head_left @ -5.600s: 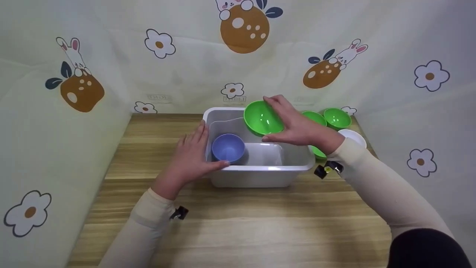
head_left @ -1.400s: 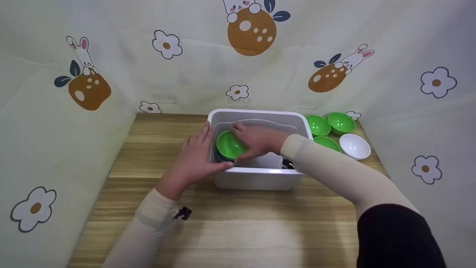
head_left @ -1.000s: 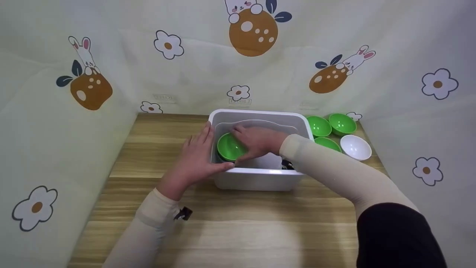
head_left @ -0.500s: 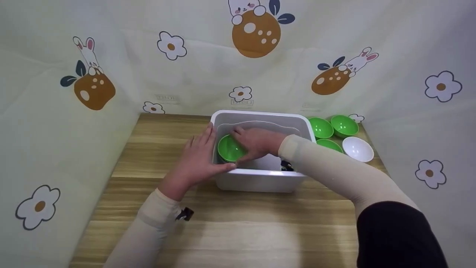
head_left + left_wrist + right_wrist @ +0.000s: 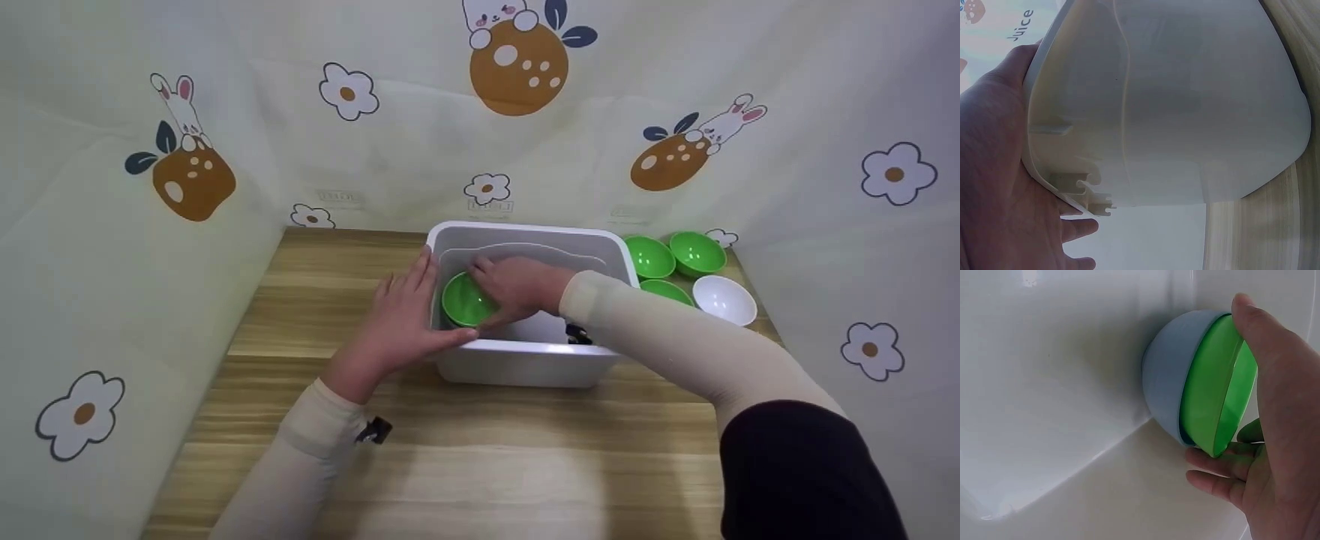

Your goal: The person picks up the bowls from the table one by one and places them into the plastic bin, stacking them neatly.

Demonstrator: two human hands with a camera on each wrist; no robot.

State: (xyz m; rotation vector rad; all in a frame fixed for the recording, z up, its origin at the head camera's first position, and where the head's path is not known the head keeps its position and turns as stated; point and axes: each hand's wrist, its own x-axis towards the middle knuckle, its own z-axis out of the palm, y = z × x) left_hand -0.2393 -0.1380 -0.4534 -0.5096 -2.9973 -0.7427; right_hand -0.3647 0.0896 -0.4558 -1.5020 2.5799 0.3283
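Note:
In the head view my right hand reaches down into a white plastic bin and holds a green bowl by its rim. The right wrist view shows that bowl nested inside a blue bowl, slightly tilted, with part of its green side standing above the blue rim. The thumb is at one edge of the bowls and the fingers are at the opposite edge. My left hand rests on the bin's left front corner, fingers straight along the left rim and thumb across the front rim.
Beyond the bin's right side stand several more bowls: green ones and a white bowl. The bin stands on a wood-grain table. A printed cloth closes off the back and both sides.
Since the earliest frame, my right hand has lowered the green bowl from above the bin into the blue bowl. During the last second both hands stay in place; the view shifts slightly.

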